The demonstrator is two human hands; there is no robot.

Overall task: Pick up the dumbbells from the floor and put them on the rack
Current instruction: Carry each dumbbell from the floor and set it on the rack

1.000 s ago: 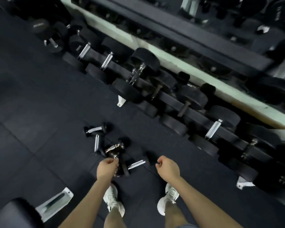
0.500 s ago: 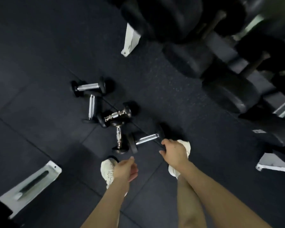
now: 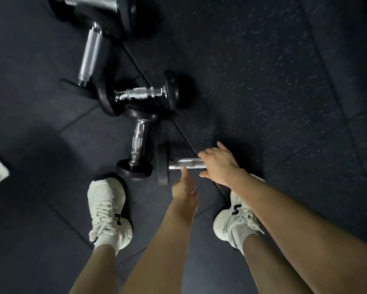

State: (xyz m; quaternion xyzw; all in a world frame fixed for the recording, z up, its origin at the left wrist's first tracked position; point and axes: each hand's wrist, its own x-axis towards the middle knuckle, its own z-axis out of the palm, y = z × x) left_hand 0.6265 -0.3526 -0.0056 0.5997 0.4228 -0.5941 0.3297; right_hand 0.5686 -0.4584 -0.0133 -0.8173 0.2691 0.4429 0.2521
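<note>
**Hands reaching the nearest dumbbell on a gym floor**

Seen from above, a person bends over dark rubber floor tiles (image 3: 263, 71); two white trainers (image 3: 108, 211) stand nearest the viewer. Just beyond them lies the nearest dumbbell (image 3: 178, 164), flat on the floor beside a tile seam; the right hand (image 3: 220, 164) drapes over the far end of its knurled chrome handle with fingers spread, not yet closed; the left hand (image 3: 183, 187) is loosely open, one fingertip touching the handle's underside. Beyond it a second dumbbell (image 3: 139, 141) lies end-on, touching a third (image 3: 140, 94) that lies crosswise; farther still a fourth (image 3: 89, 54), and a fifth (image 3: 93, 1) cut off at the top edge. The rack is not in view. Judged by look, these are rigid metal, dense for their size and prone to roll; the knurled middle of the handle offers the surest hold, centred so neither black end plate dips.
</note>
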